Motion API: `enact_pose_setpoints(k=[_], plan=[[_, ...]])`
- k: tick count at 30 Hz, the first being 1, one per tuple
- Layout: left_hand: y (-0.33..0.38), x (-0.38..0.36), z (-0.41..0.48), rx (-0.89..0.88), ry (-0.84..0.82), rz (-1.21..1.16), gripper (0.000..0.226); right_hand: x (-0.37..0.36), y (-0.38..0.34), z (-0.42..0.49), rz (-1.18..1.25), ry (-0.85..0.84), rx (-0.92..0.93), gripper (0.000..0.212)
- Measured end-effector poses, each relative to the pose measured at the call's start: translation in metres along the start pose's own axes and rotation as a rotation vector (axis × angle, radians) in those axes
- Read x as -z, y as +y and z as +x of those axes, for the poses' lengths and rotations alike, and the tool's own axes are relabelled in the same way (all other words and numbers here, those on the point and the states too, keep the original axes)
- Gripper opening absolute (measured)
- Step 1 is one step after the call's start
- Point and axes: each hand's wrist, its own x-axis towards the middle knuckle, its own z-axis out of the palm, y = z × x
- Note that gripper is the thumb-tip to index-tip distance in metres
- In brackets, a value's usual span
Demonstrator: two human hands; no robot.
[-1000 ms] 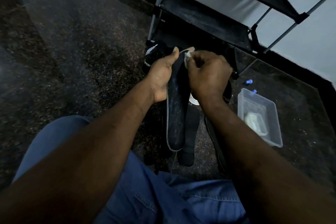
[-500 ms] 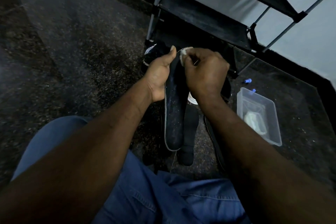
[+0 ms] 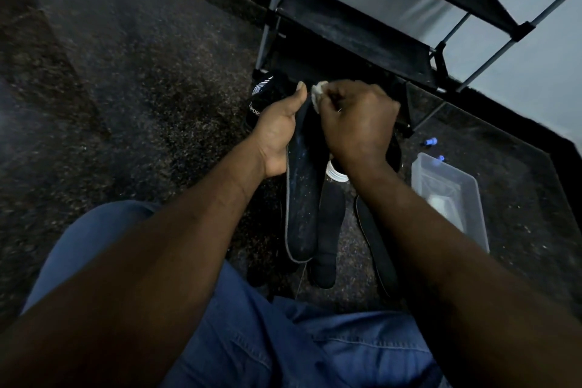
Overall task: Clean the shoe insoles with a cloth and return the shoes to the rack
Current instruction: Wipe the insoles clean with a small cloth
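My left hand holds a dark insole upright by its upper end, thumb along its left edge. My right hand grips a small white cloth and presses it against the insole's top. A second dark insole lies on the floor just right of the held one, and a third dark piece lies further right. A black shoe with white stripes sits behind my left hand, at the foot of the shoe rack. Most of the cloth is hidden inside my fist.
A clear plastic tub with something pale inside stands on the dark speckled floor to the right. Two small blue objects lie beyond it. A white-capped bottle shows under my right wrist. My blue-jeaned legs fill the foreground.
My right hand with the cloth has slid a little up and left along the top of the insole. The left hand keeps the same hold.
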Motion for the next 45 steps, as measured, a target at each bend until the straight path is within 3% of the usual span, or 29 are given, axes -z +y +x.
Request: enact_pose_setpoints(k=[4, 7, 10, 13, 21, 25, 28, 32, 39, 45], plan=[[0.002, 0.007, 0.005, -0.067, 0.055, 0.007, 0.064, -0.006, -0.011, -0.024, 0.031, -0.107, 0.13, 0.012], [0.004, 0.006, 0.007, -0.081, 0.069, -0.002, 0.066, -0.001, 0.005, -0.031, -0.084, -0.163, 0.183, 0.015], [0.0, 0.005, 0.01, -0.062, 0.062, -0.019, 0.066, 0.003, 0.019, -0.017, -0.161, -0.084, 0.083, 0.018], [-0.003, 0.006, 0.011, -0.041, 0.047, -0.006, 0.069, 0.001, 0.017, -0.009, -0.077, -0.042, -0.016, 0.019], [0.003, 0.009, 0.009, -0.03, 0.092, 0.069, 0.093, -0.014, -0.005, -0.044, 0.172, -0.062, 0.077, 0.015], [0.004, 0.007, 0.009, -0.023, 0.118, 0.187, 0.092, -0.01, -0.004, -0.029, -0.031, -0.025, 0.1, 0.016], [0.001, 0.003, 0.01, -0.031, 0.094, 0.124, 0.09, -0.007, 0.006, -0.008, -0.136, 0.012, 0.019, 0.021], [0.001, 0.002, 0.01, -0.035, 0.078, 0.066, 0.089, -0.002, 0.02, 0.002, -0.143, -0.021, -0.047, 0.027], [0.003, 0.008, 0.014, -0.046, 0.126, 0.118, 0.087, -0.004, 0.028, -0.028, -0.148, -0.117, 0.109, 0.019], [0.001, 0.007, 0.01, 0.043, 0.036, 0.136, 0.095, 0.002, 0.029, -0.018, -0.07, -0.068, -0.007, 0.02]])
